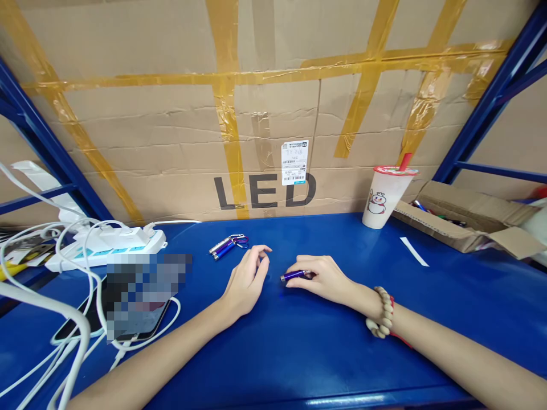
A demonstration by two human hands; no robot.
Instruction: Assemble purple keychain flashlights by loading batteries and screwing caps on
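Between the thumb and fingers of my right hand [322, 276] is a small purple metal cylinder [294, 276], its silver end pointing left. My left hand [249, 279] rests on the blue table a short way to the left, fingers loosely curved and apart, holding nothing. Just beyond it, up and to the left, several similar small cylinders [224, 247] in silver, purple and blue lie together with thin cords. A beaded bracelet circles my right wrist.
White cables and a power strip [106, 250] cover the left side, beside two phones [141, 319], partly pixelated. A lidded cup [384, 199], a white paper strip [413, 251] and an open cardboard box [465, 228] are at right. A large carton [179, 142] stands behind.
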